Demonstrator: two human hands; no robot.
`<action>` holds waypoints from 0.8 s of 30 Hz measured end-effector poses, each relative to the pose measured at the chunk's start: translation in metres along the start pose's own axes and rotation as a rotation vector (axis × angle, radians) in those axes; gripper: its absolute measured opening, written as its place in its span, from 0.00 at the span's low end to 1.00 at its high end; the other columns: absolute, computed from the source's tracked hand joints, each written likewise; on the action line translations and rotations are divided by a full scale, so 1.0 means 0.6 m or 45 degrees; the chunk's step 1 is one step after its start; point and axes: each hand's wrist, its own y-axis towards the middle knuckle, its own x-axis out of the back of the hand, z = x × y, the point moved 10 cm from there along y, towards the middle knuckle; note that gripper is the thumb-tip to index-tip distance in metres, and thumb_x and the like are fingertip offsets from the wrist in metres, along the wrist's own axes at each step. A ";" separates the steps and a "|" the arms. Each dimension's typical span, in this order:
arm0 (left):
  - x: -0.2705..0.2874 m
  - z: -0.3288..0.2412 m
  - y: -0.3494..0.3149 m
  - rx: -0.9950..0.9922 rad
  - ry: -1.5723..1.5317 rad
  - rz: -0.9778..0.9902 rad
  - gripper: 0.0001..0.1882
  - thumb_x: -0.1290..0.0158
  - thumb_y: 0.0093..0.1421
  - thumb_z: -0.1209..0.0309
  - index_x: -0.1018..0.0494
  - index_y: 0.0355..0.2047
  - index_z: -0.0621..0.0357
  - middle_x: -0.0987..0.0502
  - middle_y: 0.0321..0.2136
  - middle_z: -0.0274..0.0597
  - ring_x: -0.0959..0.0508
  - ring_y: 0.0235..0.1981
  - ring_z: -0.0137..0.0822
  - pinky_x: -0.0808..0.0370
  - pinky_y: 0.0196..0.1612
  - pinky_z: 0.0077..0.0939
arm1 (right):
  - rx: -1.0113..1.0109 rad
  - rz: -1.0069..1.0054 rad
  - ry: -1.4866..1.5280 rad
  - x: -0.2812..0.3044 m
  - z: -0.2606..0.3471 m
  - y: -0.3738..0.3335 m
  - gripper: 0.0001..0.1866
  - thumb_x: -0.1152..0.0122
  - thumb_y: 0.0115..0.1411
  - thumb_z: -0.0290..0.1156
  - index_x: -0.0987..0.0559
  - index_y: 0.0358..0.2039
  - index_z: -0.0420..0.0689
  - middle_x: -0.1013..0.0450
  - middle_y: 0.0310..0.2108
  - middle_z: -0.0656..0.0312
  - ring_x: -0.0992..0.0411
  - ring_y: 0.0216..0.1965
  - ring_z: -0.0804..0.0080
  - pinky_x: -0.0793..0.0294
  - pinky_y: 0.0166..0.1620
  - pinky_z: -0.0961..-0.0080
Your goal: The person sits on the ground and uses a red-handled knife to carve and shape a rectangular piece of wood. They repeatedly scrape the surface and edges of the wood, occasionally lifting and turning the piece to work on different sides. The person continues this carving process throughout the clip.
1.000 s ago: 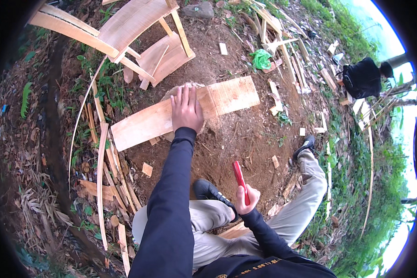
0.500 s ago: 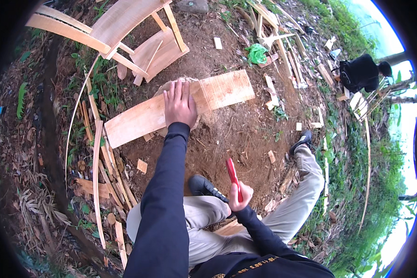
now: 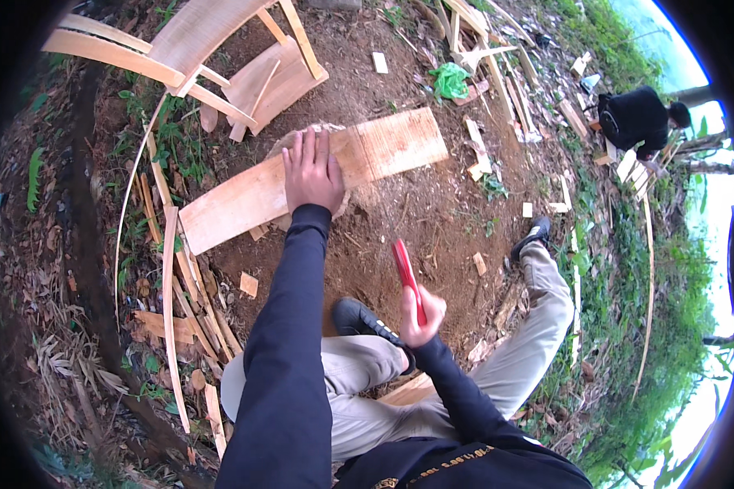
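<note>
Dirt ground (image 3: 448, 244) surrounded a stump (image 3: 279, 147) bearing a plank (image 3: 363, 155). The left hand (image 3: 311, 175) lay flat on that plank, apparently the steadying step; the right hand (image 3: 422, 314) gripped a red tool (image 3: 407, 270), kind unclear, well apart. Any next move, in judgement, called for firm left-hand pressure.
</note>
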 end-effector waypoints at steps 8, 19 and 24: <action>-0.001 0.011 -0.004 -0.005 0.028 -0.024 0.25 0.56 0.66 0.65 0.31 0.63 0.54 0.34 0.64 0.48 0.39 0.68 0.51 0.46 0.69 0.56 | -0.092 0.057 0.087 -0.008 -0.002 0.022 0.12 0.43 0.65 0.29 0.24 0.25 0.38 0.35 0.11 0.63 0.33 0.12 0.75 0.35 0.20 0.74; -0.001 0.002 -0.005 -0.011 0.023 -0.024 0.25 0.55 0.66 0.66 0.32 0.63 0.54 0.32 0.63 0.49 0.37 0.67 0.50 0.46 0.69 0.54 | -0.076 -0.006 0.090 -0.026 -0.007 0.057 0.12 0.43 0.66 0.28 0.24 0.24 0.39 0.39 0.11 0.63 0.38 0.11 0.77 0.39 0.19 0.75; -0.001 -0.001 0.002 -0.014 0.042 -0.028 0.25 0.55 0.66 0.65 0.32 0.63 0.54 0.32 0.63 0.49 0.38 0.67 0.50 0.46 0.69 0.54 | 0.124 0.000 -0.027 0.018 -0.016 -0.026 0.08 0.43 0.63 0.27 0.18 0.34 0.36 0.35 0.11 0.62 0.33 0.12 0.75 0.35 0.20 0.75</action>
